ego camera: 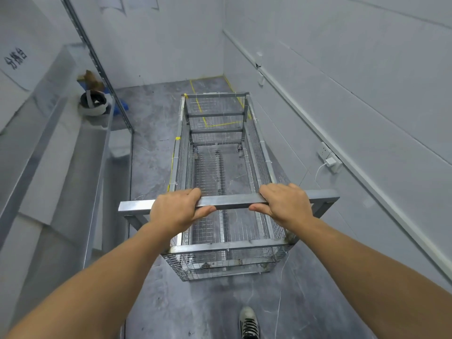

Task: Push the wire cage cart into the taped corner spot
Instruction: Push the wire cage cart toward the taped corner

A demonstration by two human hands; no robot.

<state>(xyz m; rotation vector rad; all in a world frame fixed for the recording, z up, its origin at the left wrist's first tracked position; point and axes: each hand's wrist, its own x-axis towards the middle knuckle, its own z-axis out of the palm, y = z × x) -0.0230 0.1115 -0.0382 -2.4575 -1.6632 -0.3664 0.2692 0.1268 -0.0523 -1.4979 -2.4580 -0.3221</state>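
A long, empty wire cage cart (259, 152) of grey metal stands on the grey floor ahead of me, pointing toward the far right corner. Its flat metal handle bar (232, 201) runs across in front of me. My left hand (177, 210) grips the bar left of centre. My right hand (285, 203) grips it right of centre. Yellow tape lines (195, 92) mark a rectangle on the floor in the far corner; the cart's far end overlaps the near part of that rectangle.
A metal sorting trough (73, 167) runs along the left, holding a white helmet (94, 104) and a brown object. The right wall (367, 94) runs close beside the cart, with a socket and plugged charger (330, 161). My shoe (248, 322) shows at the bottom.
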